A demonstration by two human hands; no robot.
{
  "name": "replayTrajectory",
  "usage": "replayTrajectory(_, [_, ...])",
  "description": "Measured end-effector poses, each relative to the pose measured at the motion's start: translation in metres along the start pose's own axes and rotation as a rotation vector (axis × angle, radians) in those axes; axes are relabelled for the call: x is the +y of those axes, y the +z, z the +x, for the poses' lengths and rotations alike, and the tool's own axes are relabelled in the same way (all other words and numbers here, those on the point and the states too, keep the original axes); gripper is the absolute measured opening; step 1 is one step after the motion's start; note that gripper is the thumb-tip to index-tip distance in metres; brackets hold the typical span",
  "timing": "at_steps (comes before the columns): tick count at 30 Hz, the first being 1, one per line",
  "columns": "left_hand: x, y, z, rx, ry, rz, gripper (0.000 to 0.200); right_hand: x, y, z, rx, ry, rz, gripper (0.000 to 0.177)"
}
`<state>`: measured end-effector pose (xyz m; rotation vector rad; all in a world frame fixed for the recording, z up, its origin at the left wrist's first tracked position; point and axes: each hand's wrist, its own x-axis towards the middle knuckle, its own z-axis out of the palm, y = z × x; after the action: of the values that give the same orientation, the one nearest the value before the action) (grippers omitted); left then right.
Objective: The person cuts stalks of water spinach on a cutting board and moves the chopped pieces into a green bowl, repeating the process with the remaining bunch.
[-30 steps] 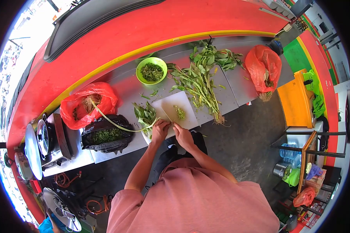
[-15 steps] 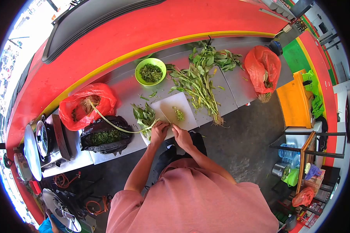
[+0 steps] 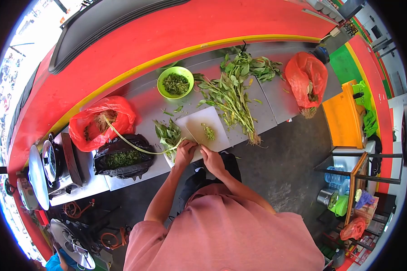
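Note:
My left hand (image 3: 184, 153) is closed around leafy green stems at the near left edge of the white cutting board (image 3: 216, 118). Leaves (image 3: 168, 132) spread out beyond its fingers, and one long pale stalk (image 3: 138, 148) curves from there to the roots at the left red bag. In my right hand (image 3: 211, 160) is a knife, its thin blade (image 3: 192, 136) slanting across the board beside my left fingers. Chopped green pieces (image 3: 208, 132) lie in a small heap right of the blade. The knife's handle is hidden in my grip.
Behind the board stands a green bowl (image 3: 185, 73) of chopped greens. A pile of leafy stalks (image 3: 233, 101) lies to the right, near a red bag (image 3: 305, 77). On the left are another red bag (image 3: 83, 131), a black bag of chopped greens (image 3: 122, 159) and a stove (image 3: 68, 158).
Almost nothing differs. Both hands stay at the board with the knife and stems, and the view has shifted very slightly.

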<state>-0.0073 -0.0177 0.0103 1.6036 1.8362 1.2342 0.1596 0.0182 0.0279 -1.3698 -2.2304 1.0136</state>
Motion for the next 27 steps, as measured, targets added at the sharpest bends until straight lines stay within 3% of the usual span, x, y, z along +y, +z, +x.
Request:
replayTrajectory(11, [-0.004, -0.001, -0.003, 0.002, 0.082, 0.035, 0.015, -0.008, 0.001, 0.015, -0.041, 0.004, -0.033, 0.034])
replayTrajectory(14, [-0.003, 0.000, -0.002, 0.001, 0.020, -0.002, 0.016, -0.008, -0.005, 0.007, -0.051, 0.005, -0.019, 0.034])
replayTrajectory(24, [-0.004, -0.001, -0.002, -0.008, 0.069, 0.037, 0.016, 0.002, 0.002, 0.009, -0.061, -0.046, -0.080, 0.033])
replayTrajectory(27, [-0.002, -0.002, -0.004, -0.007, 0.023, 0.026, 0.015, -0.005, -0.002, 0.009, -0.096, 0.027, -0.025, 0.033])
